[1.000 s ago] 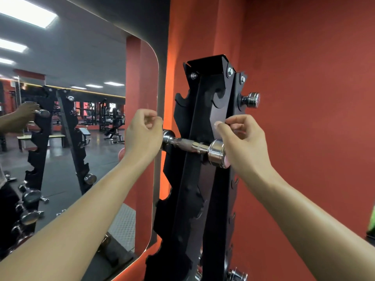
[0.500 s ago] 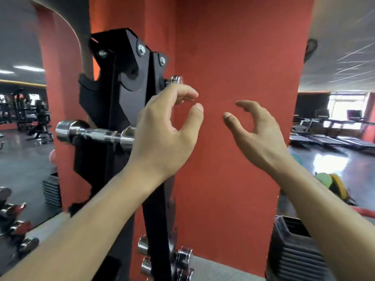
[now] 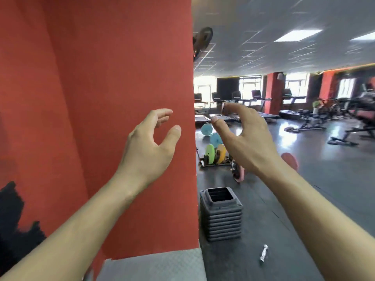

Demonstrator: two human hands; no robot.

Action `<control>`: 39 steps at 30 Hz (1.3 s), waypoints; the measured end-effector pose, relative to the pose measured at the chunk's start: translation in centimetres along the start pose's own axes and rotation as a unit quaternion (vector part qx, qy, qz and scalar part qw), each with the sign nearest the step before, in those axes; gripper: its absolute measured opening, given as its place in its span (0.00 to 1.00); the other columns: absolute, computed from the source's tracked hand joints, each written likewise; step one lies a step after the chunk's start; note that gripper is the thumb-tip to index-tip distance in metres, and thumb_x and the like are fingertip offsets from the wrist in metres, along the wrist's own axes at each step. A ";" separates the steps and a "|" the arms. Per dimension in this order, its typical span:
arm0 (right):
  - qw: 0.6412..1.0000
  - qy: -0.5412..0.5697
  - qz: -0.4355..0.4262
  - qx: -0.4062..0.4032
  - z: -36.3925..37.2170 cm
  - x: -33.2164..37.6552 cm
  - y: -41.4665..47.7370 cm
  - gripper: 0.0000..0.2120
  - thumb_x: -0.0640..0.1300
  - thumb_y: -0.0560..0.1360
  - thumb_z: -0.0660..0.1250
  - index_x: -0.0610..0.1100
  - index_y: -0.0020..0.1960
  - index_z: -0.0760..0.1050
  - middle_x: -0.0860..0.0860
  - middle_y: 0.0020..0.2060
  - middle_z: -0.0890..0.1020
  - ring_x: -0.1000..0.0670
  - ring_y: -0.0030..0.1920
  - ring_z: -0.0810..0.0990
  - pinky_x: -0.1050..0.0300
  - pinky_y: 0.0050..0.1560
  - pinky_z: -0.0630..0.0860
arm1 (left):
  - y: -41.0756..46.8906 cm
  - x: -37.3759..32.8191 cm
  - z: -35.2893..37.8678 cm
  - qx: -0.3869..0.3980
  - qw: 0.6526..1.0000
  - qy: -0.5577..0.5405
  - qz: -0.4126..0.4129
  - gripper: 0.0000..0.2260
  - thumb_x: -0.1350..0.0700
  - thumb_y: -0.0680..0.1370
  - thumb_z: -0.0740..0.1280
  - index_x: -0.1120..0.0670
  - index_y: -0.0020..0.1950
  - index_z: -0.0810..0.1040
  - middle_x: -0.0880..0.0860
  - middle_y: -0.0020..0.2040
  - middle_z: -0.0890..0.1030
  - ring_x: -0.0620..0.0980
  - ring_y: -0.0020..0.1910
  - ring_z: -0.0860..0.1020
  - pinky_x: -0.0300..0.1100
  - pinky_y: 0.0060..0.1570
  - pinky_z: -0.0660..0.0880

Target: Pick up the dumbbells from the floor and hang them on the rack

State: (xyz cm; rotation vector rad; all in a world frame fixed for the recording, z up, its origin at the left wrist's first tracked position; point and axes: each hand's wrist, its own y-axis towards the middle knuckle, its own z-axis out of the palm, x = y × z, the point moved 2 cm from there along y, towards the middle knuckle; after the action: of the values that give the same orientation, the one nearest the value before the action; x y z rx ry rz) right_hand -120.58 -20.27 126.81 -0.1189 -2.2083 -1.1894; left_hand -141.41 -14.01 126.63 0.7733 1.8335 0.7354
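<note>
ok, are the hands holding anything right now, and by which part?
Nothing. Left hand and right hand are both empty, fingers loosely curled in mid-air; a chrome dumbbell lies untouched on the floor.

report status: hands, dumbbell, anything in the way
Left hand and right hand open, empty. Chrome dumbbell on floor, untouched. Black step stack beside it, apart.

A red wall [image 3: 91,78] fills the left half of the frame. Just right of its edge, at lower centre, a stack of dark grey step risers [image 3: 222,222] stands on the dark floor [image 3: 334,179]. Beyond it sit coloured weight plates [image 3: 210,152]. Treadmills [image 3: 255,97] line the far windows, and a fan [image 3: 202,41] is mounted at top centre.
</note>
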 end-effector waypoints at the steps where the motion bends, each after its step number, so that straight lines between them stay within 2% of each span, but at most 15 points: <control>1: 1.000 -0.018 0.011 -0.009 -1.9 -2.3 0.4 0.25 0.64 0.80 0.65 0.55 0.73 0.73 0.51 0.69 0.77 0.47 0.72 0.71 0.47 0.74 0.67 | 0.3 -0.7 3.0 0.022 1.000 -0.006 0.002 0.15 0.48 0.81 0.69 0.43 0.67 0.77 0.42 0.63 0.81 0.39 0.62 0.77 0.40 0.65 0.72; 5: 0.993 -0.089 0.062 -0.037 -9.3 -11.6 1.5 0.25 0.62 0.80 0.65 0.54 0.74 0.72 0.49 0.71 0.76 0.45 0.73 0.70 0.45 0.75 0.65 | 1.0 -4.0 15.2 0.091 0.995 -0.044 0.013 0.18 0.46 0.79 0.70 0.42 0.68 0.76 0.41 0.64 0.79 0.42 0.64 0.76 0.44 0.66 0.72; 7: 0.988 -0.116 0.089 -0.046 -12.7 -15.8 1.7 0.26 0.63 0.81 0.64 0.55 0.75 0.71 0.49 0.72 0.75 0.44 0.74 0.68 0.45 0.75 0.64 | 1.0 -5.8 20.6 0.118 0.990 -0.075 0.010 0.21 0.41 0.76 0.66 0.40 0.69 0.75 0.39 0.65 0.78 0.41 0.64 0.76 0.43 0.64 0.71; 10: 0.980 -0.143 0.120 -0.063 -17.6 -21.1 1.8 0.26 0.63 0.81 0.63 0.55 0.76 0.70 0.49 0.72 0.74 0.43 0.75 0.67 0.43 0.75 0.65 | 1.0 -8.5 28.2 0.157 0.981 -0.112 0.013 0.21 0.42 0.78 0.67 0.40 0.71 0.73 0.40 0.66 0.76 0.39 0.62 0.75 0.41 0.62 0.68; 12: 0.974 -0.160 0.139 -0.076 -20.6 -23.7 1.7 0.26 0.64 0.81 0.63 0.56 0.75 0.70 0.49 0.71 0.75 0.43 0.74 0.68 0.41 0.74 0.65 | 1.0 -10.6 32.4 0.175 0.975 -0.132 0.019 0.20 0.42 0.79 0.67 0.40 0.71 0.73 0.39 0.66 0.76 0.37 0.60 0.75 0.43 0.64 0.69; 14: 0.968 -0.176 0.152 -0.090 -23.2 -25.9 1.8 0.26 0.64 0.80 0.64 0.56 0.75 0.71 0.49 0.71 0.75 0.43 0.74 0.68 0.42 0.74 0.66 | 1.5 -12.8 35.9 0.186 0.969 -0.158 0.026 0.19 0.43 0.79 0.67 0.40 0.70 0.73 0.38 0.65 0.76 0.39 0.65 0.74 0.46 0.68 0.70; 18: 0.954 -0.221 0.174 -0.107 -26.5 -29.6 2.1 0.27 0.65 0.80 0.63 0.56 0.75 0.70 0.48 0.71 0.75 0.42 0.74 0.68 0.39 0.74 0.66 | 3.1 -15.9 41.5 0.203 0.958 -0.194 0.054 0.20 0.42 0.77 0.66 0.37 0.70 0.72 0.40 0.68 0.76 0.40 0.68 0.72 0.41 0.64 0.69; 23: 0.943 -0.243 0.196 -0.117 -26.9 -34.9 3.6 0.33 0.71 0.73 0.58 0.57 0.74 0.71 0.50 0.71 0.75 0.43 0.73 0.68 0.40 0.73 0.67 | 4.8 -16.0 48.3 0.214 0.950 -0.218 0.060 0.19 0.45 0.81 0.67 0.41 0.72 0.72 0.38 0.66 0.75 0.42 0.69 0.71 0.44 0.64 0.67; 26: 0.940 -0.253 0.205 -0.107 -25.8 -39.0 5.8 0.29 0.68 0.76 0.61 0.58 0.74 0.70 0.51 0.71 0.74 0.43 0.74 0.67 0.40 0.74 0.67 | 6.9 -14.4 52.5 0.224 0.950 -0.212 0.055 0.19 0.45 0.81 0.67 0.42 0.72 0.72 0.32 0.59 0.75 0.45 0.72 0.70 0.49 0.69 0.69; 28: 0.938 -0.260 0.207 -0.102 -25.0 -42.0 7.9 0.27 0.66 0.78 0.62 0.59 0.74 0.70 0.52 0.72 0.73 0.43 0.74 0.67 0.40 0.74 0.66 | 8.9 -12.9 55.6 0.223 0.949 -0.215 0.051 0.19 0.45 0.81 0.67 0.42 0.72 0.72 0.32 0.57 0.74 0.45 0.71 0.70 0.48 0.68 0.69; 32: 0.931 -0.281 0.214 -0.097 -23.8 -47.5 13.4 0.26 0.64 0.79 0.63 0.58 0.75 0.69 0.50 0.72 0.73 0.41 0.74 0.66 0.41 0.74 0.65 | 13.9 -10.1 61.7 0.226 0.945 -0.232 0.043 0.18 0.47 0.81 0.67 0.42 0.71 0.73 0.35 0.60 0.78 0.46 0.72 0.71 0.50 0.69 0.69; 35: 0.926 -0.292 0.220 -0.096 -23.2 -51.1 17.5 0.26 0.63 0.80 0.63 0.57 0.76 0.69 0.49 0.72 0.72 0.41 0.75 0.65 0.42 0.74 0.64 | 17.9 -8.9 66.2 0.232 0.945 -0.225 0.047 0.19 0.48 0.81 0.67 0.42 0.72 0.72 0.44 0.71 0.75 0.46 0.73 0.70 0.53 0.72 0.68; 39: 0.926 -0.298 0.213 -0.096 -22.3 -55.8 22.3 0.26 0.63 0.80 0.63 0.58 0.76 0.68 0.50 0.72 0.71 0.42 0.74 0.65 0.43 0.73 0.62 | 21.7 -8.1 71.9 0.243 0.944 -0.216 0.047 0.18 0.47 0.81 0.67 0.40 0.71 0.71 0.43 0.71 0.74 0.46 0.72 0.69 0.50 0.71 0.68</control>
State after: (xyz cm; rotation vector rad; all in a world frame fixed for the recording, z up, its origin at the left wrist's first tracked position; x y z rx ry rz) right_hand -57.16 -13.12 120.68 -1.1156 -2.3632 -1.2141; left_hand -68.03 3.51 123.23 1.2410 1.5877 0.1352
